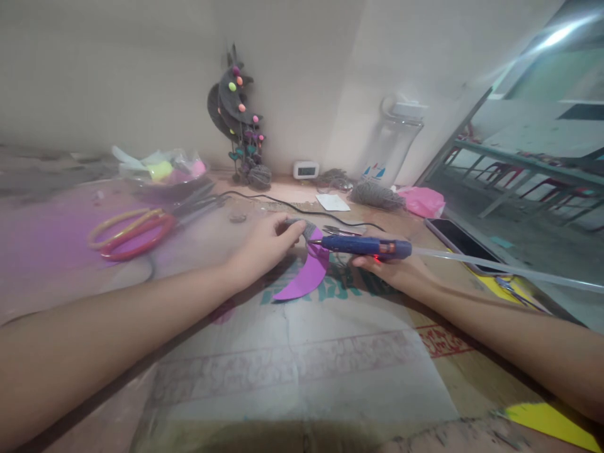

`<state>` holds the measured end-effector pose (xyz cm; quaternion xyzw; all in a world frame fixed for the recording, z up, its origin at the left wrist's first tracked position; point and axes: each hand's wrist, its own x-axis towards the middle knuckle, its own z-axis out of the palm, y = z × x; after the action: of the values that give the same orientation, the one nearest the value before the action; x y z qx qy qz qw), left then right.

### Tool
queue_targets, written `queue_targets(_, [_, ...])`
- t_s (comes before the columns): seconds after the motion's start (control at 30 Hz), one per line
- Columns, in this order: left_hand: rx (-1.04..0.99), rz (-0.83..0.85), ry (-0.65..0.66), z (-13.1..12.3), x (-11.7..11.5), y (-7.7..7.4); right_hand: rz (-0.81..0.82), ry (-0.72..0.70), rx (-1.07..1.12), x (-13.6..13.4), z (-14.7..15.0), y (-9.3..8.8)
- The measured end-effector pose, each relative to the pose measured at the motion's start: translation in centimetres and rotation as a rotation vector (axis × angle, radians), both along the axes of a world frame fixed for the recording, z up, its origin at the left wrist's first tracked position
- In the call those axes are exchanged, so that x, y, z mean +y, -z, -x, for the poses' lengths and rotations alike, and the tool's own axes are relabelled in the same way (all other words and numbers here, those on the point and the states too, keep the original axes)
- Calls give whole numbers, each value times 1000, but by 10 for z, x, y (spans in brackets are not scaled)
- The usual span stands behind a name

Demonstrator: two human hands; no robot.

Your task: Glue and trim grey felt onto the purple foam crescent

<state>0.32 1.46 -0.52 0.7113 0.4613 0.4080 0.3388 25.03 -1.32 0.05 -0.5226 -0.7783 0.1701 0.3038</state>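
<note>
My left hand (pixel 283 239) pinches the upper end of a purple crescent-shaped piece (pixel 309 274), where grey yarn (pixel 309 230) covers the tip. The crescent's lower point hangs free toward the left. My right hand (pixel 384 264) is wrapped round a blue glue gun (pixel 349 244), held level with its nozzle at the crescent's upper part. A small red light glows on the gun. From its back end a long clear glue stick (pixel 495 264) runs out to the right. The gun hides part of my right fingers.
Scissors (pixel 136 234) with red and yellow handles lie left. Behind are grey yarn (pixel 377 196), a small digital clock (pixel 306 170), a clear bottle (pixel 391 145) and yarn-wrapped moon ornaments (pixel 231 104). A phone (pixel 462 242) lies right; a black cord (pixel 292 204) crosses the table.
</note>
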Motion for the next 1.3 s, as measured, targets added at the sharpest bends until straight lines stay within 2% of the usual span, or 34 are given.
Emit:
queue_targets(0.77, [41, -36, 14, 0, 1, 2, 10, -67, 87, -2, 3, -2])
queue_targets(1.3, [64, -27, 17, -1, 1, 0, -3, -52, 21, -2, 2, -2])
